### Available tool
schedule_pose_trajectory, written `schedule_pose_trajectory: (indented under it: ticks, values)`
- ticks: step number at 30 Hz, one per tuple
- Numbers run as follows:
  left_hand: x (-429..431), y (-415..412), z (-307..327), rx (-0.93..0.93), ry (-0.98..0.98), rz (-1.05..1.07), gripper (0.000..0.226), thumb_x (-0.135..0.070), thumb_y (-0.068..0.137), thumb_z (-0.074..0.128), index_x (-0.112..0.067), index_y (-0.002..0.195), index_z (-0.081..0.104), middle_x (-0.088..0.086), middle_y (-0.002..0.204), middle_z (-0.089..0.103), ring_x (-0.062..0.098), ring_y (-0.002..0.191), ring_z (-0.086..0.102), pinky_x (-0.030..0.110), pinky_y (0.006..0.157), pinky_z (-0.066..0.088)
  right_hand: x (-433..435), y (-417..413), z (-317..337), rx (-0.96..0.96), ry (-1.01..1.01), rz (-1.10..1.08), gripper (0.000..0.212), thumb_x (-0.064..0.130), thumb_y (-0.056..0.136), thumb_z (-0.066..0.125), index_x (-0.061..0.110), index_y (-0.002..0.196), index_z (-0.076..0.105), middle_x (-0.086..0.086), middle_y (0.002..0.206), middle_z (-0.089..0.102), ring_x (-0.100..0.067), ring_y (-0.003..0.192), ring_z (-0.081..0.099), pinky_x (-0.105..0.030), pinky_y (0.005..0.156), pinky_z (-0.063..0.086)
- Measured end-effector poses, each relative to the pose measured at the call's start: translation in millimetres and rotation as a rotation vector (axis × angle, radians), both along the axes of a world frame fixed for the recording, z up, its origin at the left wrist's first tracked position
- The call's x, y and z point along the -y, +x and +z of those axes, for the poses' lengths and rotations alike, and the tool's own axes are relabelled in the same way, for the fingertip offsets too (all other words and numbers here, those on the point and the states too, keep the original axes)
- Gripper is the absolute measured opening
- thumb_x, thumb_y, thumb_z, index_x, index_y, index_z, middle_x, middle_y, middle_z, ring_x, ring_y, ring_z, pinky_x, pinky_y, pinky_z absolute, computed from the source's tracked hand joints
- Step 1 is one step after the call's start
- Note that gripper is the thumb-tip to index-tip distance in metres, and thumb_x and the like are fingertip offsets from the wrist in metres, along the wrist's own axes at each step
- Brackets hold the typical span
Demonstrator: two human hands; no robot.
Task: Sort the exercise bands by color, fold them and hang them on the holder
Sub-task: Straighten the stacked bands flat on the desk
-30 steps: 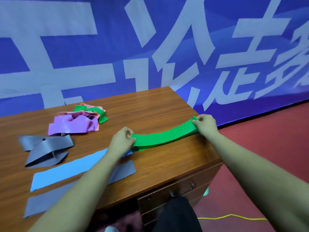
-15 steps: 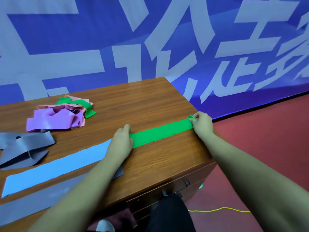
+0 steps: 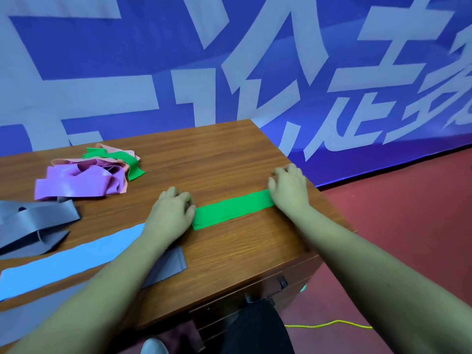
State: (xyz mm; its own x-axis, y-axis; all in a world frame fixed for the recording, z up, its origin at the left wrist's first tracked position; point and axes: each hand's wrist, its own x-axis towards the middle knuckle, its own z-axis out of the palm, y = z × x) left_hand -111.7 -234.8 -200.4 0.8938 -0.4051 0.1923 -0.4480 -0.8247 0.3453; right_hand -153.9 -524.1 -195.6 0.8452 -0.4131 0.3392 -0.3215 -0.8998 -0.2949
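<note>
Pressed the green band (image 3: 232,209) flat by the desk's (image 3: 229,154) right edge with left hand (image 3: 169,215) and right hand (image 3: 288,189) curled on its ends. Looked light, soft, stretchy; best gripped at the ends.

Green band (image 3: 233,209) now flat on desk (image 3: 229,154)

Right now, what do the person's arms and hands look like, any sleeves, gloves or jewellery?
Both the left hand and right hand are bare: no gloves, rings or watch visible. Forearms are bare too, no sleeve in view.
</note>
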Motion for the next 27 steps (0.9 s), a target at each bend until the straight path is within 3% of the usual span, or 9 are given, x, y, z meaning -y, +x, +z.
schedule_pose_trajectory:
  ticks: [4, 7, 12, 17, 20, 24, 27]
  values:
    - [-45.3, 18.6, 15.8, 0.04, -0.02, 0.101, 0.011, -0.017, 0.085, 0.063, -0.01, 0.092, 0.066, 0.013, 0.09, 0.052, 0.037, 0.097, 0.053, 0.042, 0.086, 0.045, -72.8, 18.4, 16.8, -0.058, 0.155, 0.233, 0.035, 0.035, 0.092, 0.052, 0.015, 0.118, 0.064, -0.011, 0.12, 0.057, -0.032, 0.116, 0.052, -0.042, 0.1, 0.042]
    - [-90.4, 30.3, 23.3, 0.136, 0.077, 0.179, 0.018, -0.013, 0.08, 0.065, -0.007, 0.097, 0.068, 0.019, 0.098, 0.058, 0.042, 0.098, 0.053, 0.046, 0.083, 0.045, -125.0, 34.9, 25.1, -0.147, 0.146, 0.353, 0.04, 0.037, 0.091, 0.05, 0.017, 0.124, 0.06, -0.012, 0.122, 0.057, -0.032, 0.119, 0.052, -0.043, 0.102, 0.042]
    - [-154.8, 53.6, 25.9, 0.269, 0.148, 0.263, 0.037, -0.02, 0.071, 0.05, -0.003, 0.099, 0.066, 0.021, 0.102, 0.06, 0.044, 0.089, 0.056, 0.049, 0.072, 0.046, -202.7, 73.6, 30.9, -0.192, 0.203, 0.502, 0.043, 0.036, 0.089, 0.053, 0.013, 0.125, 0.057, -0.013, 0.121, 0.056, -0.033, 0.118, 0.053, -0.044, 0.1, 0.045]
    - [-194.3, 84.8, 3.4, 0.091, 0.176, 0.446, 0.05, -0.027, 0.082, 0.065, -0.012, 0.129, 0.054, 0.02, 0.136, 0.049, 0.039, 0.126, 0.046, 0.049, 0.101, 0.034, -270.0, 115.3, 23.4, -0.216, 0.291, 0.619, 0.034, 0.028, 0.087, 0.059, 0.009, 0.115, 0.061, -0.016, 0.114, 0.058, -0.034, 0.111, 0.056, -0.041, 0.095, 0.047]
    - [-214.9, 100.7, -16.6, -0.045, -0.002, 0.398, 0.056, -0.024, 0.088, 0.063, -0.009, 0.14, 0.046, 0.02, 0.145, 0.042, 0.034, 0.137, 0.037, 0.044, 0.112, 0.031, -304.3, 139.7, 11.8, -0.195, 0.35, 0.656, 0.032, 0.028, 0.086, 0.063, 0.009, 0.111, 0.063, -0.015, 0.109, 0.062, -0.033, 0.106, 0.058, -0.041, 0.089, 0.049]
    - [-232.1, 107.9, -35.5, -0.082, -0.139, 0.317, 0.057, -0.022, 0.092, 0.062, -0.009, 0.143, 0.042, 0.018, 0.153, 0.033, 0.03, 0.144, 0.03, 0.042, 0.116, 0.026, -336.4, 164.3, -2.4, -0.153, 0.493, 0.655, 0.043, 0.03, 0.084, 0.067, 0.017, 0.124, 0.059, -0.009, 0.115, 0.066, -0.029, 0.103, 0.06, -0.04, 0.088, 0.051]
    - [-234.9, 114.0, -36.8, -0.085, -0.198, 0.295, 0.056, -0.021, 0.092, 0.063, -0.01, 0.142, 0.044, 0.016, 0.154, 0.031, 0.028, 0.145, 0.028, 0.04, 0.117, 0.025, -344.8, 179.7, -19.1, -0.134, 0.53, 0.656, 0.028, 0.034, 0.076, 0.062, 0.031, 0.104, 0.062, -0.006, 0.108, 0.062, -0.027, 0.086, 0.068, -0.045, 0.081, 0.056]
